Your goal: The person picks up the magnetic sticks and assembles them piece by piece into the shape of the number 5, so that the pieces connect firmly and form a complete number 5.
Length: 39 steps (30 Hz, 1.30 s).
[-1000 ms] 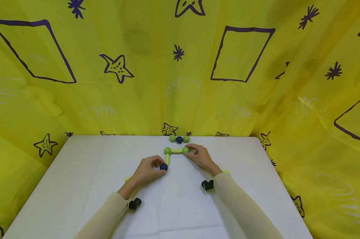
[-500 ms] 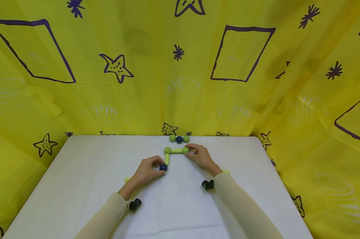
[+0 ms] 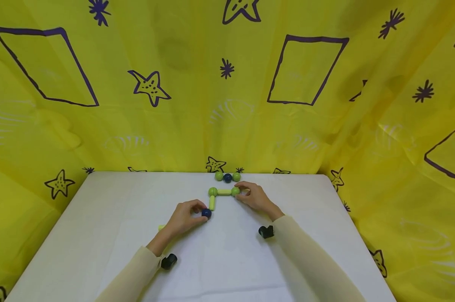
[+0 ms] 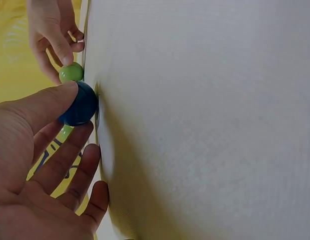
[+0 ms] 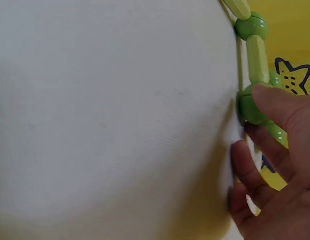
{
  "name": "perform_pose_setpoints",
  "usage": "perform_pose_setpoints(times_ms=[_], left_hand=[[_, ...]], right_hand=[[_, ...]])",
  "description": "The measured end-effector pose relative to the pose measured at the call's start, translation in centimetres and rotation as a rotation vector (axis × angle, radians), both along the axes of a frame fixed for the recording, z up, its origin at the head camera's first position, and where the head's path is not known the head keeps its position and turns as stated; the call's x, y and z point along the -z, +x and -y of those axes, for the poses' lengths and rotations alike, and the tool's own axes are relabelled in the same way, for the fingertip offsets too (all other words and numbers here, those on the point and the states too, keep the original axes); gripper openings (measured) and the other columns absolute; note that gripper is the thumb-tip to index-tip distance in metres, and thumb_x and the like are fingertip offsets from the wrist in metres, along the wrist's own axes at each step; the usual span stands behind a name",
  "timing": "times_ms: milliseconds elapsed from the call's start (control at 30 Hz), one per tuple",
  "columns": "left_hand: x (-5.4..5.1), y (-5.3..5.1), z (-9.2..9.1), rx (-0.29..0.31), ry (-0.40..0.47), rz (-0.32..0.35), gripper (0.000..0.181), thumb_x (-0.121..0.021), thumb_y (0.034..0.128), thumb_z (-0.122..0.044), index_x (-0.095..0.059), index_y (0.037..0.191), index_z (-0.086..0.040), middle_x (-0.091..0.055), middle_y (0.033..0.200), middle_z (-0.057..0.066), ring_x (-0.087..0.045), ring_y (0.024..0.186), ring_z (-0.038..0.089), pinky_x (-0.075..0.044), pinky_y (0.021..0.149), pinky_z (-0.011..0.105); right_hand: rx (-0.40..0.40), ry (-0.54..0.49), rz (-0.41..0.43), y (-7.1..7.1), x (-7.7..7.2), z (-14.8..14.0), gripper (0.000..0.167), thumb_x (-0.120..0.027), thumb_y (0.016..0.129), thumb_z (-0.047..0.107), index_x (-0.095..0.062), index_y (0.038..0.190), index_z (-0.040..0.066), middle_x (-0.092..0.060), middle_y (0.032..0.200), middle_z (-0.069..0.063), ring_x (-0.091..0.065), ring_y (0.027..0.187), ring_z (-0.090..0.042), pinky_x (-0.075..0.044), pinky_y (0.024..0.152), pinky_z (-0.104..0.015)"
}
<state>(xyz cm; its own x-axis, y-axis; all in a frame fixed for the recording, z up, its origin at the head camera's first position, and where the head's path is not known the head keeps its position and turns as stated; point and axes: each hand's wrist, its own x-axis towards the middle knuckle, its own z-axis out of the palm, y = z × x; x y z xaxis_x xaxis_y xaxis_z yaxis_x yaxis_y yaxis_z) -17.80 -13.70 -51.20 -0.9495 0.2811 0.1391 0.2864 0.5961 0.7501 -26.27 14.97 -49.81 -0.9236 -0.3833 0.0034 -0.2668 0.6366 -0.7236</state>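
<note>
My left hand [image 3: 185, 216] pinches a dark blue ball [image 3: 206, 213] between thumb and fingers, just above or on the table. Beside that ball is the near end of a pale green rod [image 3: 211, 203]; whether they touch I cannot tell. The rod runs up to a green ball [image 3: 212, 191], from which a second pale rod [image 3: 224, 192] goes right to another green ball [image 3: 235, 191]. That right-hand ball is pinched by my right hand [image 3: 255, 198], with the thumb on it in the right wrist view. Ball and rods form a corner shape.
Behind the joined pieces, two green balls [image 3: 219, 176] flank a dark blue ball [image 3: 227, 178] near the far edge of the white table [image 3: 227, 260]. A pale green piece [image 3: 161, 227] shows partly behind the left wrist. A patterned yellow curtain [image 3: 189, 126] surrounds the table.
The blue ball in my left hand has shifted slightly nearer to me, away from the rod's end. My right hand keeps its hold; its forearm has moved slightly right. The view tilts a little.
</note>
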Motion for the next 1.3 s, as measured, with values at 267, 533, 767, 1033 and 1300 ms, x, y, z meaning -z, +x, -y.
perform_pose_setpoints(times_ms=[267, 533, 767, 1033, 1300], left_hand=[[0.4, 0.3, 0.1, -0.003, 0.022, -0.007, 0.025, -0.087, 0.0835, -0.015, -0.073, 0.104, -0.013, -0.070, 0.096, -0.005, -0.061, 0.092, 0.016, -0.052, 0.084, 0.038], [0.4, 0.5, 0.3, -0.032, 0.024, -0.005, 0.026, -0.088, 0.0818, -0.014, -0.073, 0.102, -0.012, -0.071, 0.096, -0.005, -0.063, 0.092, 0.017, -0.053, 0.084, 0.037], [0.5, 0.7, 0.5, -0.056, 0.028, 0.009, 0.026, -0.089, 0.0812, -0.017, -0.073, 0.102, -0.012, -0.071, 0.096, -0.004, -0.062, 0.091, 0.015, -0.053, 0.084, 0.038], [0.3, 0.8, 0.4, -0.045, 0.052, -0.019, 0.026, -0.089, 0.0804, -0.015, -0.073, 0.101, -0.012, -0.071, 0.095, -0.003, -0.063, 0.090, 0.017, -0.053, 0.083, 0.035], [0.2, 0.6, 0.0, -0.054, 0.057, -0.027, 0.026, -0.090, 0.0797, -0.015, -0.073, 0.099, -0.013, -0.071, 0.093, -0.004, -0.063, 0.091, 0.016, -0.053, 0.084, 0.035]], right_hand=[[-0.155, 0.156, -0.040, -0.6, -2.3, 0.2, 0.052, -0.075, 0.096, 0.016, -0.058, 0.144, 0.011, -0.065, 0.130, -0.017, -0.066, 0.096, -0.026, -0.053, 0.086, -0.044], [-0.332, 0.227, -0.060, -0.4, -5.6, 2.6, 0.056, -0.074, 0.096, 0.012, -0.054, 0.148, 0.009, -0.063, 0.132, -0.020, -0.064, 0.113, -0.035, -0.053, 0.093, -0.047], [-0.494, 0.239, 0.060, -0.8, -6.3, 4.3, 0.055, -0.075, 0.095, 0.010, -0.055, 0.145, 0.012, -0.065, 0.127, -0.018, -0.065, 0.110, -0.031, -0.053, 0.095, -0.042], [-0.580, 0.267, 0.214, -1.1, -5.8, 5.9, 0.051, -0.073, 0.096, 0.007, -0.058, 0.144, 0.017, -0.067, 0.124, -0.011, -0.066, 0.105, -0.024, -0.055, 0.085, -0.034], [-0.595, 0.320, 0.244, -1.4, -4.9, 7.2, 0.041, -0.069, 0.096, 0.001, -0.066, 0.132, 0.020, -0.066, 0.108, -0.004, -0.059, 0.089, -0.014, -0.051, 0.070, -0.026]])
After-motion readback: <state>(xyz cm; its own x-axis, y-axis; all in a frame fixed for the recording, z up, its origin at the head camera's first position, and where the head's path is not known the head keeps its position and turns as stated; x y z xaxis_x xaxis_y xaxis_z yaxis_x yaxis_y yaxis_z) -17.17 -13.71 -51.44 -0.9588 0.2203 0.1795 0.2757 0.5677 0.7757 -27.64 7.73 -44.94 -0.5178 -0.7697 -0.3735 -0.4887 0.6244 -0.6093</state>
